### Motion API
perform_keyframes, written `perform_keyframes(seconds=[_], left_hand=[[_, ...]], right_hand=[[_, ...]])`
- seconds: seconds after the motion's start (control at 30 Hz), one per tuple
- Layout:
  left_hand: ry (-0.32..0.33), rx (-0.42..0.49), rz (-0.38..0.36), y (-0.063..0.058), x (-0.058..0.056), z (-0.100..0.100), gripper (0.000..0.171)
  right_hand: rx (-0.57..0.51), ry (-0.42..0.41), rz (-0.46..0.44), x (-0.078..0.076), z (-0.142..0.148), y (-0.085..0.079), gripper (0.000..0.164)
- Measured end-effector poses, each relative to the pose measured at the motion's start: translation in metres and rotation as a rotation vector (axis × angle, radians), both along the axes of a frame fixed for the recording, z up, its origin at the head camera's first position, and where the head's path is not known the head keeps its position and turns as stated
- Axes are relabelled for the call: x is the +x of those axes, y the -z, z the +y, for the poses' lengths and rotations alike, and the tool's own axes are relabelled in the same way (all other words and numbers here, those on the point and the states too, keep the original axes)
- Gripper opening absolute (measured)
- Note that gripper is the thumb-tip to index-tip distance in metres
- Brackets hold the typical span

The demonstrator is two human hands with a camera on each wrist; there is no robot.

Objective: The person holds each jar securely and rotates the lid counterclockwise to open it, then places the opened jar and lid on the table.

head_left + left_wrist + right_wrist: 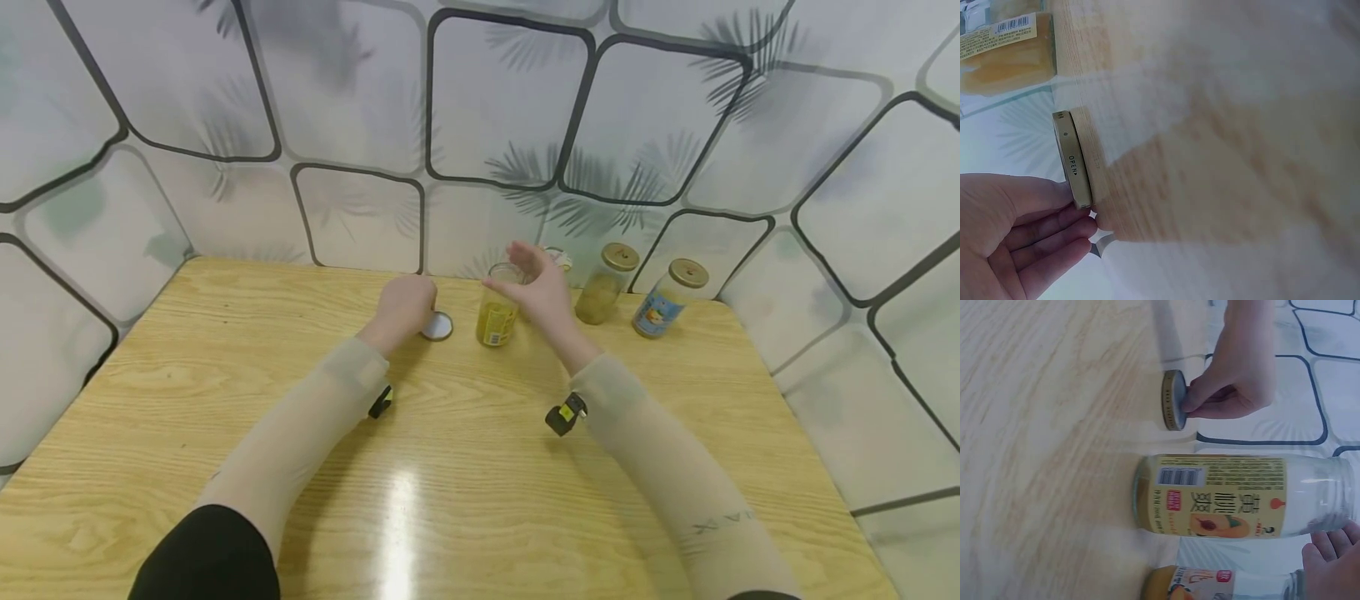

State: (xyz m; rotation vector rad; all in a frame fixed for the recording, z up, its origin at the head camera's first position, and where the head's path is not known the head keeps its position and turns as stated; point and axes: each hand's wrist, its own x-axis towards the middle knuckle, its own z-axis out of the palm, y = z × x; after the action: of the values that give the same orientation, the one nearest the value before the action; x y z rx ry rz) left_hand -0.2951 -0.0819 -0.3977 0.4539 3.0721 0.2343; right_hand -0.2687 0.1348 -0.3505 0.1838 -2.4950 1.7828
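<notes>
Fingers of my left hand (pixel 405 304): thumb and forefinger pinch the edge of a round, gold-rimmed metal lid (pixel 438 326), while the remaining fingers (pixel 1054 240) are bent beneath the palm. The lid lies flat on the table, its pale inner face upward (the rim carries the printed word "OPEN").

Fingers of my right hand (pixel 542 293): loosely spread and unclenched about the neck of a tall clear glass jar with a yellow peach-printed label (pixel 495 323); the thumb crosses the near side of the neck in the head view. Whether the skin meets the glass I cannot tell. The jar stands upright and uncapped on the table, just right of the lid and apart from it, with yellow contents within.

Beyond my right hand, partly hidden by it, shows a white-and-red patterned lid (pixel 557 257). Farther right stand a clear glass jar with a gold lid and yellowish contents (pixel 597 298) and, near it, a gold-lidded glass jar with a blue label (pixel 658 313).

All rest toward the far edge of a light wooden table (pixel 457 467), before a white wall covering with dark rounded outlines and grey palm leaves (pixel 502 100).
</notes>
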Motion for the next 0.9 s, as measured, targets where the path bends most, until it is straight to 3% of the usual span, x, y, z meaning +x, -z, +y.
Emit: perform_keyframes(seconds=[0.43, 0.73, 0.9], left_hand=[[0.01, 0.006, 0.033, 0.005, -0.003, -0.001, 0.028], [0.01, 0.002, 0.04, 0.004, -0.001, 0.0, 0.021], [0.008, -0.005, 0.041, 0.004, -0.002, -0.001, 0.022]], right_hand=[[-0.031, -0.038, 0.102, 0.005, 0.012, -0.031, 0.076], [0.075, -0.004, 0.14, 0.004, 0.038, -0.049, 0.073], [0.069, 0.019, 0.141, 0.003, 0.05, -0.054, 0.073]])
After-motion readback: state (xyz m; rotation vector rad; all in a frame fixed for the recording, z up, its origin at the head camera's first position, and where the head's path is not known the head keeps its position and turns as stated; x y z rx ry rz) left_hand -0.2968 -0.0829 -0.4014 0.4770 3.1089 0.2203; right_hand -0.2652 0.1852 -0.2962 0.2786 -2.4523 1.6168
